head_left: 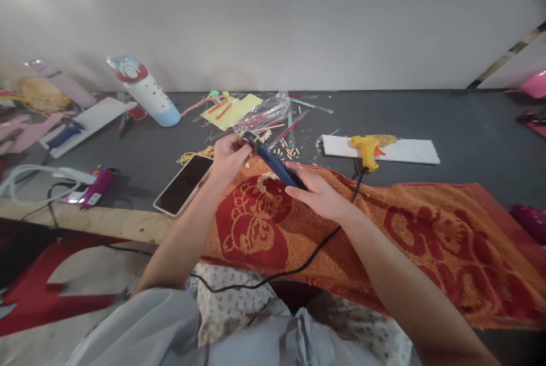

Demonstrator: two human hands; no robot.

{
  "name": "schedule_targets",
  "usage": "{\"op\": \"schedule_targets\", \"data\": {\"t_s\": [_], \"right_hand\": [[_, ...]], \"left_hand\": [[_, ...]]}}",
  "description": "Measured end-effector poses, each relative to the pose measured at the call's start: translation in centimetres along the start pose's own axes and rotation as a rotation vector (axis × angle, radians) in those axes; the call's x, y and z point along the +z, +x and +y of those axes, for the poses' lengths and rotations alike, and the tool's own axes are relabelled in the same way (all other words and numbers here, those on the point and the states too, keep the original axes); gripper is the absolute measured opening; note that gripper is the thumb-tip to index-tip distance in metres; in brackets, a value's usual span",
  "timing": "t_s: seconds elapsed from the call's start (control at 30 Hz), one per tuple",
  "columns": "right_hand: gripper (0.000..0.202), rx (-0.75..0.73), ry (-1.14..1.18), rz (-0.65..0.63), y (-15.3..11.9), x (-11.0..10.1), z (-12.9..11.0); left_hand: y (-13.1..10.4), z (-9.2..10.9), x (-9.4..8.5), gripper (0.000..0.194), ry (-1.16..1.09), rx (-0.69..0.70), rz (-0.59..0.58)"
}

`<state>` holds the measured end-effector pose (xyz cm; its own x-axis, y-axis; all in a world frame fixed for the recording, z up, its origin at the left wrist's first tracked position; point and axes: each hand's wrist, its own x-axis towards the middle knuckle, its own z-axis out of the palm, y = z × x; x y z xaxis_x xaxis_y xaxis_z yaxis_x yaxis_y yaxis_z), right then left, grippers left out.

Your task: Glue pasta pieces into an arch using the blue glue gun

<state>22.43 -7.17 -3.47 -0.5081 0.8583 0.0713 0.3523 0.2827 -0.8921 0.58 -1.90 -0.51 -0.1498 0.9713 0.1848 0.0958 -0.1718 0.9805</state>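
My right hand (313, 190) is wrapped round the lower end of a long dark blue object (275, 164), held tilted above an orange and red towel (324, 235). Its exact kind does not show clearly. At the upper end of that object, my left hand (230, 156) has its fingers pinched together; whatever lies between them is hidden. Small pale cut pieces (290, 153) are scattered on the dark table beyond my hands. A curved row of pale bits (265, 182) lies on the towel just below the blue object. Beside my left forearm rests a phone (183, 185) with a light case.
A yellow glue gun (370, 149) lies on a white strip (412, 151), its black cord crossing the towel. Behind are plastic wrappers (268, 113), yellow paper (230, 111) and an upright bottle (147, 93). A purple power strip (91, 187) with cables sits left.
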Motion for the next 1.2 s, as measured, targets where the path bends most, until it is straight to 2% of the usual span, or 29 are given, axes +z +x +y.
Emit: {"op": "schedule_targets", "data": {"t_s": [0.17,0.33,0.47,0.63,0.83,1.2], "right_hand": [[0.049,0.018,0.017,0.029,0.1,0.1,0.2],[0.054,-0.001,0.086,0.026,0.2,0.2,0.4],[0.055,-0.019,0.114,-0.011,0.1,0.2,0.6],[0.059,-0.055,0.147,-0.057,0.0,0.1,0.5],[0.062,-0.129,0.128,-0.042,-0.1,0.0,0.3],[0.066,-0.081,0.067,-0.014,0.0,-0.1,0.8]], "left_hand": [[0.2,-0.6,-0.5,0.007,0.145,0.036,-0.012],[0.0,-1.0,-0.6,0.015,0.304,0.232,0.09],[-0.2,-1.0,-0.5,0.02,0.313,0.319,0.102],[-0.4,-0.9,-0.4,0.019,0.294,0.32,0.084],[-0.8,-0.7,-0.1,0.022,0.204,0.254,0.028],[-0.8,-0.8,-0.3,0.023,0.201,0.253,0.006]]}}
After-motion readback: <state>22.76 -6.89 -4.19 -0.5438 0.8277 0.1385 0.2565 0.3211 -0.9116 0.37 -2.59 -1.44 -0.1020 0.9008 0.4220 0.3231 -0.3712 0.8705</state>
